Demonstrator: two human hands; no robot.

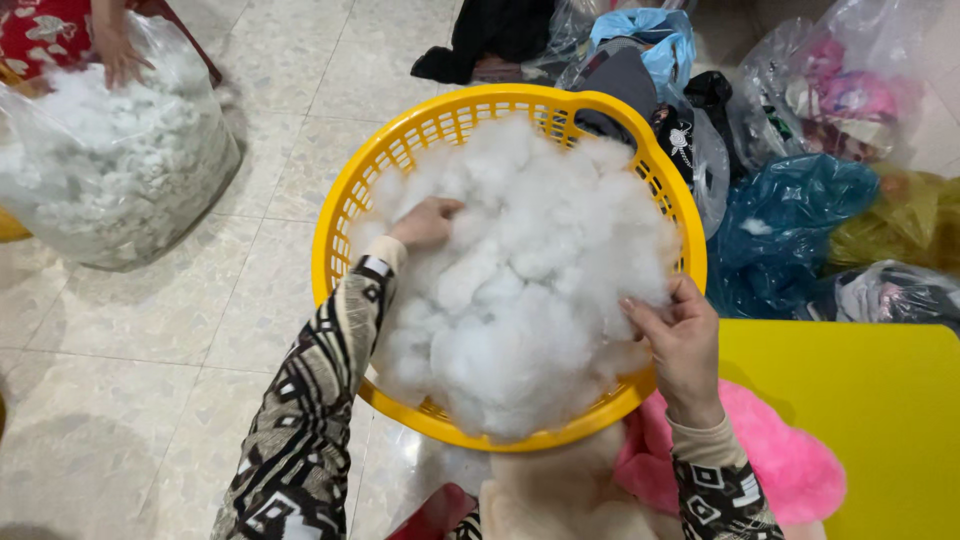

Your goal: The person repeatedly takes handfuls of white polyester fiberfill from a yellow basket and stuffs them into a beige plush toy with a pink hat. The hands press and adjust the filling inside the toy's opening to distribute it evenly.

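A round yellow plastic basket (345,215) stands on the tiled floor, heaped with white fluffy stuffing (525,270). My left hand (425,222) is pushed into the stuffing at the basket's left side, fingers buried in it. At the basket's right rim, my right hand (680,340) pinches a tuft of the stuffing. Both sleeves have a black and cream pattern. Below the basket, near my lap, lies a pink plush piece (790,460) beside a beige plush piece (560,500).
At the top left, another person's hand (115,50) rests in a clear bag of white stuffing (110,170). Plastic bags of cloth (800,215) crowd the right and top. A yellow surface (860,400) lies at the lower right.
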